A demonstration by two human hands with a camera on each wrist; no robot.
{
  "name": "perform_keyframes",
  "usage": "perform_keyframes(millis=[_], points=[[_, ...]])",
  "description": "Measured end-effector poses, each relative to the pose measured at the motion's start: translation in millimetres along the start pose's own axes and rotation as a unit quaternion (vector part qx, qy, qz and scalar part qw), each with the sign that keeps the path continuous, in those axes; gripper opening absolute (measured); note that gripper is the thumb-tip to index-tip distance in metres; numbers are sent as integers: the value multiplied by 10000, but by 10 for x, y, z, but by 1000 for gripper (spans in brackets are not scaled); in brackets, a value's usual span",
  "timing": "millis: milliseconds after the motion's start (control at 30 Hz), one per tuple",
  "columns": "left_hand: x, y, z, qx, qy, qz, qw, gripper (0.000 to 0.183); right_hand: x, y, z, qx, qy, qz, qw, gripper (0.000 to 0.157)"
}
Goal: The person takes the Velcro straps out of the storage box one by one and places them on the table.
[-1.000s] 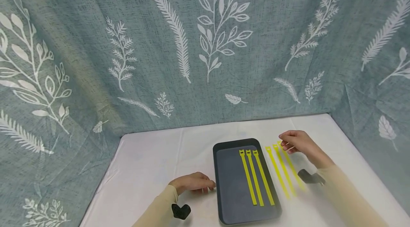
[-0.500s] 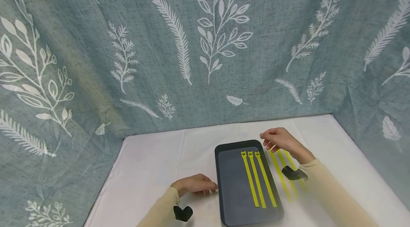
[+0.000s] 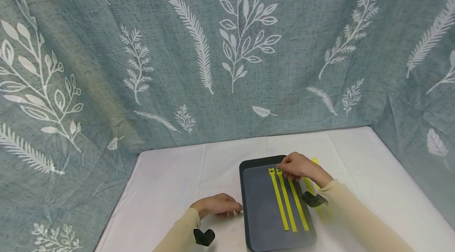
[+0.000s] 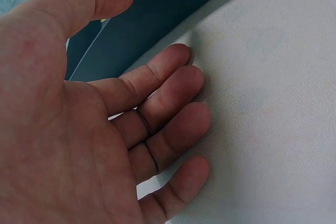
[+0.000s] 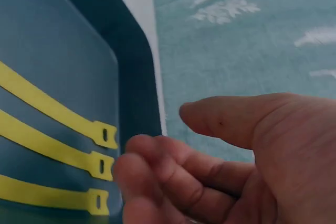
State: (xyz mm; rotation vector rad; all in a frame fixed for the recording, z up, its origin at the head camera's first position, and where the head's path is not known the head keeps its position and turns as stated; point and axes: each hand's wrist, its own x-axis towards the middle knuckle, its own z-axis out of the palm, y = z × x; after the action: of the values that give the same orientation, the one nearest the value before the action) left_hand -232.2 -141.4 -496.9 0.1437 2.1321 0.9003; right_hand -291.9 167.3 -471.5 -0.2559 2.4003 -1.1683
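Note:
Three yellow hook-and-loop cable ties [image 3: 280,202] lie side by side in a dark grey tray [image 3: 257,204]. My right hand [image 3: 298,166] is over the tray's far right part, by the ties' slotted ends. In the right wrist view, its fingertips are near the slotted heads [image 5: 105,135]; the thumb stands apart from the curled fingers, and nothing is held. My left hand [image 3: 217,204] rests on the table beside the tray's left wall, fingers loosely bent. In the left wrist view, its thumb is near the tray wall [image 4: 163,14]. Whether it touches, I cannot tell.
More yellow cable ties [image 3: 315,160] lie on the white tablecloth [image 3: 352,165] right of the tray, partly hidden by my right hand and wrist. A dark wrist camera [image 3: 314,199] sits on each wrist. A leaf-patterned curtain [image 3: 213,117] hangs behind the table.
My right hand has moved left, from above the cable ties on the table to the slotted ends of those in the tray. The left hand has stayed beside the tray.

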Motion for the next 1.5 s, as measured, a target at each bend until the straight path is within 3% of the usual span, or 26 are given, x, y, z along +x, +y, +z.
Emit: perform_keyframes(millis=[233,533,767,933,1200,1500], points=[[-13,34,8,-5,-22,11,10000,33,-11,-43,185,-1095,133,208,9937,36],[9,39,-18,-2,-72,11,10000,33,-12,-137,361,-2370,-2,496,9702,45],[10,49,-11,-26,-38,-31,10000,33,-4,-165,456,-2407,-146,220,9702,42],[2,54,-11,-5,-1,-78,10000,33,34,-158,498,-2352,-59,261,9716,36],[16,40,-24,-42,-72,-59,9999,34,111,-146,618,-2257,-71,319,9737,48],[24,18,-21,-49,-86,-26,9999,34,135,-128,667,-1920,-172,133,9812,35]])
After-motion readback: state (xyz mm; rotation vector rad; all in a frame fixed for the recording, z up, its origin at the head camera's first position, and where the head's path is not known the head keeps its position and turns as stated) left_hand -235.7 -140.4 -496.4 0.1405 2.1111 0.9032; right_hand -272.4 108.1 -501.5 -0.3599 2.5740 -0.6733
